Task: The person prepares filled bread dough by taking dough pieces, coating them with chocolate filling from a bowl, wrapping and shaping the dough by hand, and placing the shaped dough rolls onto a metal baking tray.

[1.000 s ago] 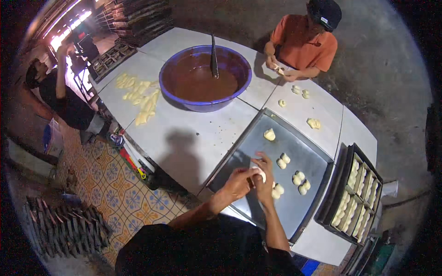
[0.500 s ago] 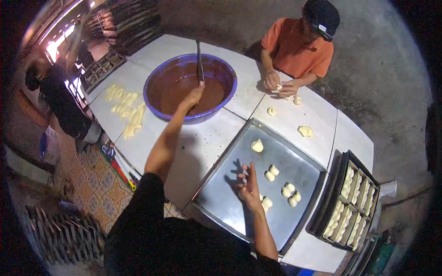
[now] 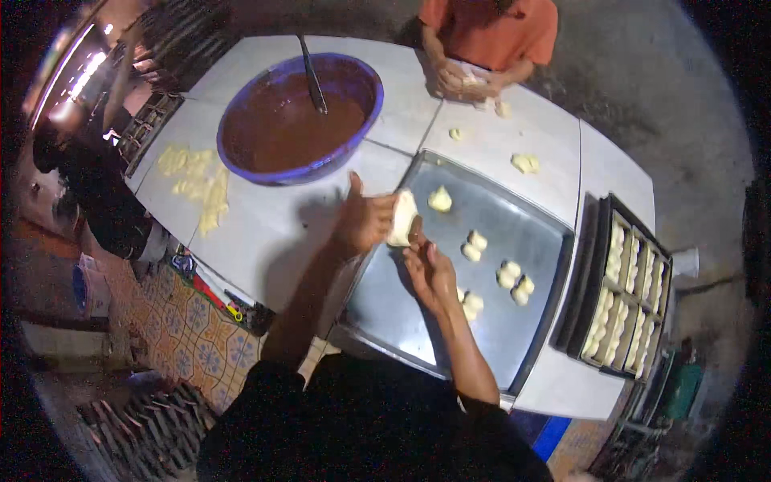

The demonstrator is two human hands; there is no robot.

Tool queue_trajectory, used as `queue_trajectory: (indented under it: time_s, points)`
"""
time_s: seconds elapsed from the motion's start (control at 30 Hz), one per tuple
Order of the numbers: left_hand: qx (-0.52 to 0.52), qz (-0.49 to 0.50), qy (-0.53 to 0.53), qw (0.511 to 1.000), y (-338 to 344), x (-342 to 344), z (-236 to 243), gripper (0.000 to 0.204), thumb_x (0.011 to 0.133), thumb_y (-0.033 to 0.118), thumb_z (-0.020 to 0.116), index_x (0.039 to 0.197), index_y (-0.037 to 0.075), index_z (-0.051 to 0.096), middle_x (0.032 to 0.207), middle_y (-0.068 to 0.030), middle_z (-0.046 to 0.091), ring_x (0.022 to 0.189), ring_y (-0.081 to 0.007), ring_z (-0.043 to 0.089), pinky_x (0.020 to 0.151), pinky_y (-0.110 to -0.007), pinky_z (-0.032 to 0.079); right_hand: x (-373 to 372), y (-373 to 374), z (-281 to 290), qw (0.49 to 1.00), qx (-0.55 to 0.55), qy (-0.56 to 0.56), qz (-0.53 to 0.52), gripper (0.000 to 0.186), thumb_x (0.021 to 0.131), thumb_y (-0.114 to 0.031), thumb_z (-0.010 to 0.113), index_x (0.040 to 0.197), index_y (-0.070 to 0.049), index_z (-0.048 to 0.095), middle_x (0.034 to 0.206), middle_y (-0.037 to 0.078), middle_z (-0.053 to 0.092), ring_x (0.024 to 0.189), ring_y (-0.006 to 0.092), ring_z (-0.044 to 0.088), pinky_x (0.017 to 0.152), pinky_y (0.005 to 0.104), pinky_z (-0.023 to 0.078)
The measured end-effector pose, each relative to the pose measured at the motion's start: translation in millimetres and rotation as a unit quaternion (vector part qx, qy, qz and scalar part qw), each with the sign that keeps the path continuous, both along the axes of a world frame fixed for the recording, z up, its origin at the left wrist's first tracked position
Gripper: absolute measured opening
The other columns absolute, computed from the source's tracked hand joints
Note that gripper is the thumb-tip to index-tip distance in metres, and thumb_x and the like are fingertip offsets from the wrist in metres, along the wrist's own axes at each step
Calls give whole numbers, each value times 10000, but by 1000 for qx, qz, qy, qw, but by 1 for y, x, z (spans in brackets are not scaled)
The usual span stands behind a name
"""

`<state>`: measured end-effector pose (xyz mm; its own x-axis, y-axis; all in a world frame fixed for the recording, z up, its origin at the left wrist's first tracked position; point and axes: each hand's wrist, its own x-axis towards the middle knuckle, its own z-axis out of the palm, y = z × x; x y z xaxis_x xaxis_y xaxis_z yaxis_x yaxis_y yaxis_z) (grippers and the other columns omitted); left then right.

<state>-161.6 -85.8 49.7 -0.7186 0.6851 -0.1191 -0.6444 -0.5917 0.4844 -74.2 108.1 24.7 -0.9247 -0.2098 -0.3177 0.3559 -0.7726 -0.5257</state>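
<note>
My left hand (image 3: 363, 223) is beside the left edge of a large metal tray (image 3: 377, 309), thumb raised and fingers against a flattened piece of pale dough (image 3: 402, 217). A dab of brown filling (image 3: 415, 231) shows on the dough's right side. At the dough's lower edge, the bent fingers of my right hand (image 3: 434, 277) grip it just below the filling. On the tray sit small dough balls (image 3: 439, 199), some pressed together in pairs (image 3: 475, 246). The purple basin (image 3: 365, 136) holds brown filling, and a dark-handled utensil (image 3: 312, 76) leans in it.
Flattened dough pieces (image 3: 197, 181) lie on the white table (image 3: 249, 257) at left. Opposite, a person in an orange shirt (image 3: 490, 32) works dough by hand. Divided baking pans (image 3: 622, 289) with dough rows stand at right. Another person in dark clothing (image 3: 96, 177) is at far left.
My left hand has left the utensil in the basin and come back to the tray. Both hands now meet at a dough piece with brown filling. The view has shifted.
</note>
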Motion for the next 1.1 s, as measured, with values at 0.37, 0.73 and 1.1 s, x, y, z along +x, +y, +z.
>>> queue_trajectory:
  time_s: [0.37,0.73,1.1]
  points:
    - [-383,177,209,882,75,137,-8,398,932,46,480,1306,-70,412,1103,-158,578,990,-193,596,745,-237,527,58,30,3,571,687,444,-70,248,793,14,614,1041,2,605,1137,114,463,852,131,501,699,253,438]
    - [-409,211,187,868,88,152,-34,210,902,176,605,976,-20,607,909,-76,632,797,-136,618,682,-241,531,77,42,22,767,545,337,-39,218,850,-88,597,1040,13,637,962,137,629,843,233,609,785,306,476]
    - [-271,255,223,901,79,133,-6,371,764,-83,600,1100,21,483,1028,-76,523,1023,-183,571,794,-292,507,29,56,9,856,419,245,176,398,893,-113,572,1275,-21,512,1069,75,618,822,111,581,652,236,484]
